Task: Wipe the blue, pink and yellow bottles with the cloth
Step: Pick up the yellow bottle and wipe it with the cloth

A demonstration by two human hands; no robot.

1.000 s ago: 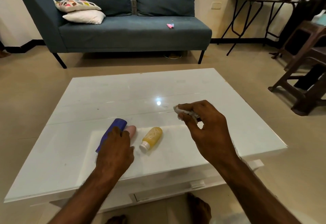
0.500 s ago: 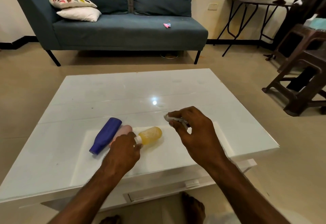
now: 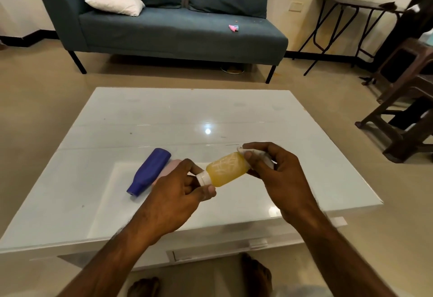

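White glossy table (image 3: 164, 121) lies below my hands; my left hand (image 3: 178, 193) pinches the yellow bottle (image 3: 228, 169) by its cap, lifted, my right hand (image 3: 278, 172) presses the cloth (image 3: 267, 159) to its base. Such a slim hold could slip, dropping it onto the blue bottle (image 3: 150, 171) and pink bottle (image 3: 171, 168)

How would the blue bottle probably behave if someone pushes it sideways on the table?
The blue bottle lies on its side on the glossy table, so it would probably slide or roll easily. The pink bottle lies close against it and may block rolling that way. It looks like plastic, so probably light and not fragile.
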